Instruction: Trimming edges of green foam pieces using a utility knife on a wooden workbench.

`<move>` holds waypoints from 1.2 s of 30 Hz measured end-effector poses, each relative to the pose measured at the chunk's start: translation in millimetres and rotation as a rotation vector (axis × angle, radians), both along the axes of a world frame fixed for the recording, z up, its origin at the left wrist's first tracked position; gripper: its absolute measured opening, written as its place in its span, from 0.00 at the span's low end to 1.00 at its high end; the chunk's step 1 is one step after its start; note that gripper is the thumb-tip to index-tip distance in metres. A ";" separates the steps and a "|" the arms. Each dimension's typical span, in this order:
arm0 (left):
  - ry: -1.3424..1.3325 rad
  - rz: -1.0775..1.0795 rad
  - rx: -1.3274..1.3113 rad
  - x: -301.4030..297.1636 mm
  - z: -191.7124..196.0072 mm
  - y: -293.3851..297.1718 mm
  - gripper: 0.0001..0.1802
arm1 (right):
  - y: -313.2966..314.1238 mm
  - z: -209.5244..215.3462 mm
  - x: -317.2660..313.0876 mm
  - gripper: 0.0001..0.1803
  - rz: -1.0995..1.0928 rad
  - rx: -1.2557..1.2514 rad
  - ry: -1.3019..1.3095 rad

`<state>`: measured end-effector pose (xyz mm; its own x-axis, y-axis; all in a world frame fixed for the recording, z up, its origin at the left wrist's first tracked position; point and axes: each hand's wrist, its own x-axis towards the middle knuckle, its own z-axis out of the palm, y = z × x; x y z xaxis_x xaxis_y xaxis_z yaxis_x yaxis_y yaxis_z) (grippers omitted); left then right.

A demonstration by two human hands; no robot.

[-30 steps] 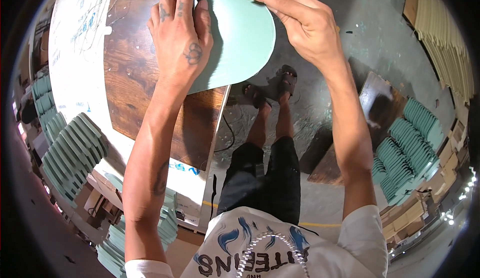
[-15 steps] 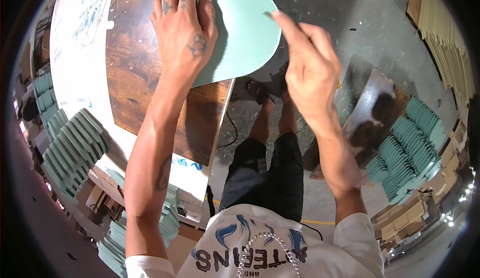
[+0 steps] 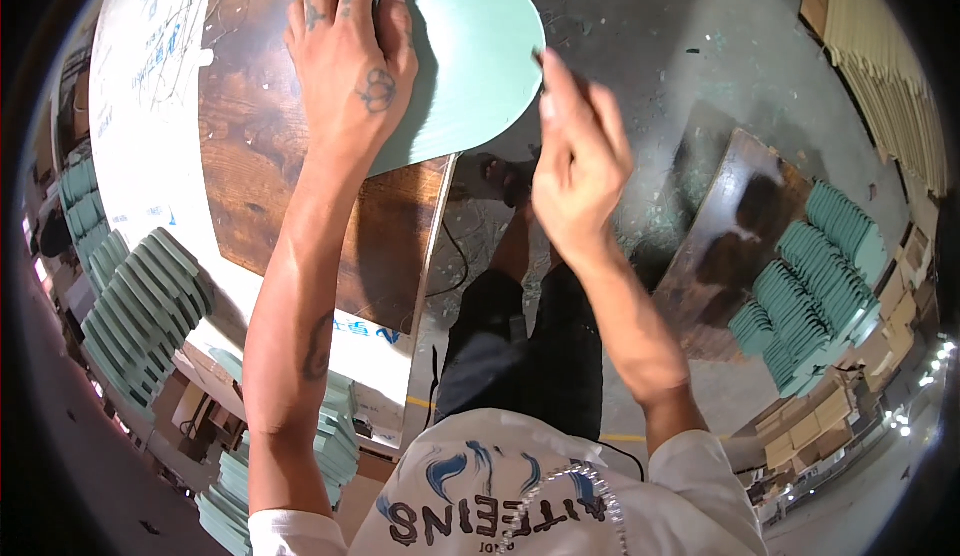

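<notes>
A mint-green flat piece with a rounded right end [image 3: 470, 56] lies on the dark wood-grain board [image 3: 260, 156] and juts past its right edge. My left hand [image 3: 350, 66] is closed over the piece's left part, fingers curled and thumb on its top face. At the rounded rim, my right hand [image 3: 582, 161] pinches a small thin dark tool [image 3: 538, 56], perhaps a blade. Its tip is at the rim. Most of the tool is hidden in the blurred fingers.
Stacks of similar green pieces stand at the left [image 3: 145, 316] and on a wooden board at the right [image 3: 815, 296]. A white printed sheet [image 3: 150, 176] lies beneath the wood-grain board. Pale yellow sheets [image 3: 880, 66] lean at the far right. Scraps dot the grey floor [image 3: 610, 16].
My right hand has moved down and left along the rounded rim with the small tool. My left hand stays on the piece. The whole view has shifted slightly.
</notes>
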<state>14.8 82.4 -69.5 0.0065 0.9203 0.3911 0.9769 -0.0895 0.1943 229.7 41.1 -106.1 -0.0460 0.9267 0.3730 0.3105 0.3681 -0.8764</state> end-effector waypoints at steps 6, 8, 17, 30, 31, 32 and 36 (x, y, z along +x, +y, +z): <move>0.003 -0.008 0.000 -1.7 2.8 -0.7 0.15 | -60.5 9.6 3.8 0.32 0.368 -0.024 -0.101; 0.007 -0.022 -0.007 -0.1 2.9 2.4 0.15 | -31.6 5.2 3.8 0.29 0.185 0.005 0.088; -0.058 0.080 -0.045 3.0 23.2 4.0 0.24 | -55.8 -2.4 9.6 0.31 0.465 0.055 -0.042; -0.072 0.171 -0.161 9.8 9.0 3.6 0.41 | -49.5 40.2 14.1 0.14 0.399 -0.448 0.396; -0.087 -0.011 -0.175 5.2 15.5 8.7 0.36 | -47.4 45.4 22.1 0.12 0.468 -0.395 0.329; -0.097 -0.143 -0.211 0.5 19.6 11.8 0.34 | -37.5 44.2 28.4 0.12 0.452 -0.486 0.467; -0.106 -0.318 -0.190 -1.9 23.9 11.3 0.29 | 47.6 42.2 35.4 0.18 0.196 -0.367 0.271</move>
